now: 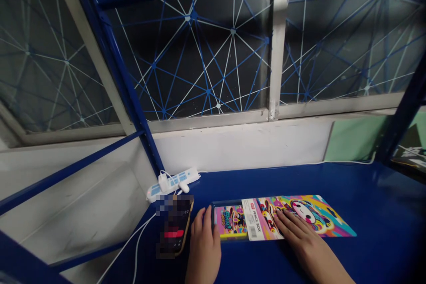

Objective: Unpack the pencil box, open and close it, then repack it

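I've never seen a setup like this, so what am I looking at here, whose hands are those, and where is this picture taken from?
This single picture comes from a camera worn on a person's head, looking forward and down, so those are the wearer's own bare hands. The left hand touches the left end of a colourful pencil box, which has a paper band printed "PENCIL BOX". The right hand lies flat across its top. Neither hand seems to grip it. Both are on a blue surface, along with a phone, its screen blurred out, a white power strip and a white cable.
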The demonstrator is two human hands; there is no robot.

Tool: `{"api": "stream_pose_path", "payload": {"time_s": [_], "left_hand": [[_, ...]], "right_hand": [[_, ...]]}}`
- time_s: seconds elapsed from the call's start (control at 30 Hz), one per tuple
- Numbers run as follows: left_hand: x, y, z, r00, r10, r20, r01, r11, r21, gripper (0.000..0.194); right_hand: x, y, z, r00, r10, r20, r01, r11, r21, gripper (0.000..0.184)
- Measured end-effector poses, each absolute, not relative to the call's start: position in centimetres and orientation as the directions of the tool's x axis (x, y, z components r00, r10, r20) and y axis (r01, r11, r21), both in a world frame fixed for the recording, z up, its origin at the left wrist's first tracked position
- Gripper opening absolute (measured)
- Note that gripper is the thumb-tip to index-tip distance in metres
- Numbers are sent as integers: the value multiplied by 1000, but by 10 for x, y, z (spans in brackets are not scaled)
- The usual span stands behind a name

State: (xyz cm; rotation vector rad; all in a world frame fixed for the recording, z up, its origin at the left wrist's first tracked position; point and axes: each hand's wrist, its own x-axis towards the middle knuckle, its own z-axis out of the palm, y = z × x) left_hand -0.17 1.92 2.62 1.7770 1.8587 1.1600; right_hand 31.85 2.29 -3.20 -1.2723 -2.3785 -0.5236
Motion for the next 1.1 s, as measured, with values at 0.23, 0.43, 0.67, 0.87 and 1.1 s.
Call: {"api": "stream_pose_path", "payload": {"time_s": [0.23,0.43,0.67,0.87,1.1], "left_hand": [[47,30,52,353,907,230,884,-404,237,49],[46,50,51,442,872,210,851,-482,210,60],[31,55,44,481,850,213,821,-522,230,62],[25,57,42,525,836,156,788,-548,283,60],[20,68,43,540,838,74,777,-531,338,67]], "right_hand": [[297,43,-12,-529,703,475,825,557,94,54],[275,48,9,-650,656,384,737,667,109,60],[260,57,5,-716,604,350,683,709,174,69],[295,63,-2,-721,581,379,670,725,163,65],[364,65,-7,-707,600,374,698,678,230,59]]}}
